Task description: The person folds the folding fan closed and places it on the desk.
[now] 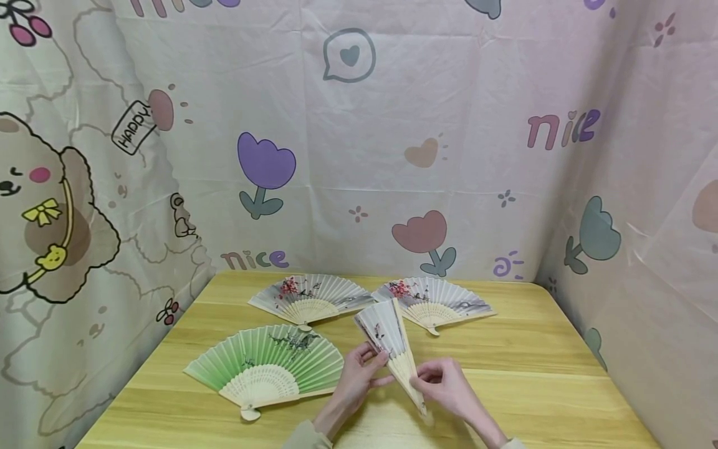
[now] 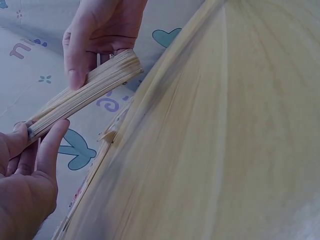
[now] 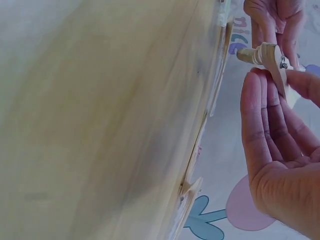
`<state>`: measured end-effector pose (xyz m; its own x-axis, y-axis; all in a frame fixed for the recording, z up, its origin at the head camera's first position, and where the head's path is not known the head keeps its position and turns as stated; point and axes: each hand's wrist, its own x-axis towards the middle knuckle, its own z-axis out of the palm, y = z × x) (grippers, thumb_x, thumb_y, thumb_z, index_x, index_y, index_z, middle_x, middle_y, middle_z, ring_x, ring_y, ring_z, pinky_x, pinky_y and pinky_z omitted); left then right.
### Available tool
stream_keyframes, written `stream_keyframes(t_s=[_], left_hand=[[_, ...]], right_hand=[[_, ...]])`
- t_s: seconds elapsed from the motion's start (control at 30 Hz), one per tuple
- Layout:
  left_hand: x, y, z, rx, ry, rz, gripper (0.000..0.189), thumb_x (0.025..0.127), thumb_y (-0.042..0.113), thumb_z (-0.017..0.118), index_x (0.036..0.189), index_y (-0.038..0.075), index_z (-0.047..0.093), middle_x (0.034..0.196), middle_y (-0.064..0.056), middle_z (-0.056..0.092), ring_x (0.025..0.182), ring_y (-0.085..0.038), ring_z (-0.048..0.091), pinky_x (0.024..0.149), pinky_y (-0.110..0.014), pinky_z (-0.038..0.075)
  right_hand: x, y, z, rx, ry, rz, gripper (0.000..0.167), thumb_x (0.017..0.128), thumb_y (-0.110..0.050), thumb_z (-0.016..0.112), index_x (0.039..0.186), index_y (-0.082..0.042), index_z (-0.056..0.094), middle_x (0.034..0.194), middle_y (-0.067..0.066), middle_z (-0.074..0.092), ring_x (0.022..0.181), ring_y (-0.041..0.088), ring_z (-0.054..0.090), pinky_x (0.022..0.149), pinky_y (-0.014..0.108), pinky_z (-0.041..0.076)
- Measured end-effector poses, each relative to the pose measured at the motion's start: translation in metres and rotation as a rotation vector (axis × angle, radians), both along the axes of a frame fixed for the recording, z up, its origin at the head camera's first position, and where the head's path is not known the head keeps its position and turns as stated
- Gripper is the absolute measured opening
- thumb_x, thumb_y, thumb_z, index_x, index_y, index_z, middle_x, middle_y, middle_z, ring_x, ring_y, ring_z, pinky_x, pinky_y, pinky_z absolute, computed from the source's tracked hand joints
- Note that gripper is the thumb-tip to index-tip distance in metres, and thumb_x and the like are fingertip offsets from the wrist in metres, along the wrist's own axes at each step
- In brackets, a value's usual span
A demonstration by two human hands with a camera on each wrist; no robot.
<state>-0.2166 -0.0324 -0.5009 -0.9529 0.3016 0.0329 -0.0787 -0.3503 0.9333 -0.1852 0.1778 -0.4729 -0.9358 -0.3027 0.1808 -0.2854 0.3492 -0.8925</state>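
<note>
Between both hands, above the front of the table, a partly folded folding fan [image 1: 402, 366] stands tilted, its pale floral leaf up and its pivot end down. My left hand [image 1: 356, 378] pinches its left side where leaf meets ribs. On the opposite side, my right hand [image 1: 447, 388] holds the lower ribs between thumb and fingers. The left wrist view shows the bamboo ribs [image 2: 82, 97] stacked closely. In the right wrist view the metal pivot [image 3: 283, 63] shows near the right thumb; most of the leaf is hidden there.
A green folding fan [image 1: 322, 362] lies spread on the wooden table [image 1: 527, 405] just left of my left hand. Two grey-white fans with red blossoms, a left one [image 1: 342, 293] and a right one [image 1: 457, 298], lie spread along the back edge. Printed curtains [image 1: 359, 125] surround the table.
</note>
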Motion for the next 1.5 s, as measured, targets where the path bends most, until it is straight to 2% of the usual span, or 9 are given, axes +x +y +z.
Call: stream_keyframes(t_s=[0.17, 0.33, 0.87, 1.03, 1.3, 1.5], left_hand=[[-0.0021, -0.0009, -0.0011, 0.004, -0.006, 0.018, 0.048, 0.099, 0.011, 0.063, 0.136, -0.013, 0.046, 0.115, -0.007, 0.066, 0.098, -0.013, 0.068, 0.083, -0.033, 0.068], [-0.0026, -0.0013, -0.0024, 0.008, -0.017, 0.029, 0.047, 0.097, 0.012, 0.066, 0.134, -0.012, 0.049, 0.111, -0.003, 0.066, 0.097, -0.013, 0.068, 0.081, -0.034, 0.068], [-0.0014, 0.0001, -0.0002, 0.017, -0.027, 0.032, 0.047, 0.096, 0.015, 0.068, 0.13, -0.013, 0.051, 0.111, -0.006, 0.065, 0.095, -0.013, 0.068, 0.082, -0.036, 0.068], [-0.0005, -0.0003, 0.0009, 0.008, -0.014, 0.021, 0.05, 0.098, 0.018, 0.066, 0.133, -0.013, 0.049, 0.114, -0.008, 0.065, 0.095, -0.014, 0.067, 0.083, -0.036, 0.068], [-0.0009, -0.0009, 0.0016, 0.008, -0.02, -0.001, 0.05, 0.099, 0.018, 0.064, 0.136, -0.012, 0.047, 0.112, -0.003, 0.069, 0.096, -0.013, 0.067, 0.085, -0.04, 0.067], [0.0002, -0.0014, 0.0021, 0.009, -0.02, -0.007, 0.049, 0.1, 0.015, 0.063, 0.136, -0.013, 0.046, 0.109, -0.001, 0.068, 0.096, -0.012, 0.067, 0.085, -0.043, 0.067]], right_hand=[[0.0014, 0.0042, -0.0016, -0.015, -0.029, 0.093, 0.018, 0.084, -0.007, 0.076, 0.095, 0.008, 0.074, 0.076, 0.021, 0.072, 0.061, -0.003, 0.06, 0.053, 0.016, 0.058], [0.003, 0.0065, -0.0022, -0.022, -0.06, 0.13, 0.017, 0.084, -0.007, 0.076, 0.092, 0.007, 0.073, 0.072, 0.023, 0.069, 0.057, -0.002, 0.055, 0.048, 0.016, 0.054], [0.0042, 0.0045, -0.0006, -0.009, -0.052, 0.119, 0.013, 0.084, -0.006, 0.077, 0.088, 0.006, 0.074, 0.069, 0.025, 0.067, 0.052, -0.002, 0.053, 0.043, 0.014, 0.05], [0.0043, 0.004, 0.0002, 0.016, -0.043, 0.103, 0.012, 0.083, -0.008, 0.078, 0.087, 0.004, 0.075, 0.068, 0.022, 0.068, 0.052, -0.003, 0.052, 0.043, 0.013, 0.049], [0.0047, 0.0027, 0.0003, 0.073, -0.024, 0.09, 0.008, 0.082, -0.01, 0.079, 0.081, -0.003, 0.076, 0.065, 0.011, 0.069, 0.052, -0.004, 0.051, 0.043, 0.012, 0.046], [0.0051, 0.0022, -0.0016, 0.075, 0.001, 0.11, 0.009, 0.082, -0.009, 0.079, 0.077, -0.004, 0.075, 0.062, 0.012, 0.067, 0.051, -0.005, 0.05, 0.042, 0.011, 0.044]])
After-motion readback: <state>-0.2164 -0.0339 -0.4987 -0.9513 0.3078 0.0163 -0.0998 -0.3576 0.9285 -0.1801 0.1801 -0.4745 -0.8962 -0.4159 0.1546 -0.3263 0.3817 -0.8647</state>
